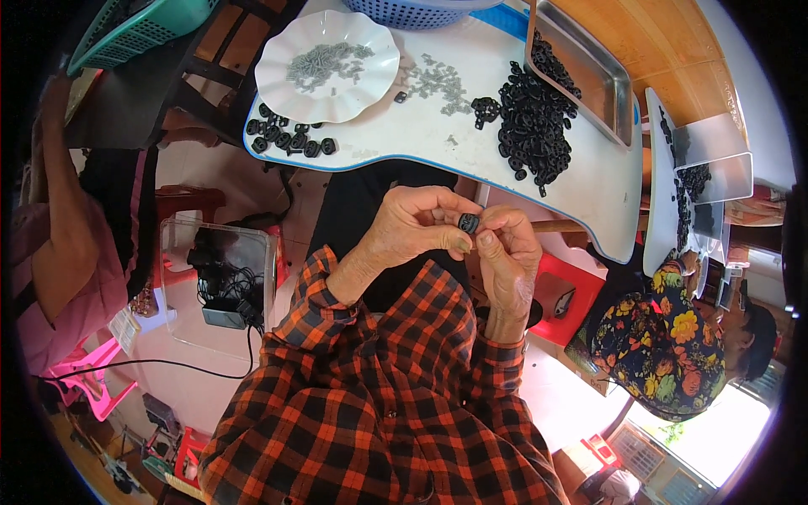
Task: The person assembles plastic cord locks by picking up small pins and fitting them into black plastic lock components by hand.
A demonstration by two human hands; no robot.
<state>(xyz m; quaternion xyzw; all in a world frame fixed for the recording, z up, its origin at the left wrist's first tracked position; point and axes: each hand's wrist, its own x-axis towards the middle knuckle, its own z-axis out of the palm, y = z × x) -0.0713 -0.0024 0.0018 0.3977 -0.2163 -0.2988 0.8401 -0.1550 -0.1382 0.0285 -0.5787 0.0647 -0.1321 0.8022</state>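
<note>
Above my lap, just off the table's near edge, a small rounded black plastic piece [469, 223] is pinched between my hands. My left hand [412, 220] grips it from the left between thumb and forefinger. My right hand [509, 248] has its thumb and fingertips closed against the other side; whether they hold a second small part is hidden. On the table, a white wavy-rimmed plate [273, 71] bears many small grey springs [324, 66]. More springs [438, 82] lie loose to its right. Rounded black pieces [290, 135] sit in a group below the plate.
A large heap of black plastic parts [534, 126] covers the table's right part, spilling from a tilted metal tray [602, 93]. A blue basket [412, 13] stands at the back. One co-worker [673, 337] sits right, another [80, 244] left. A clear bin [217, 278] stands on the left.
</note>
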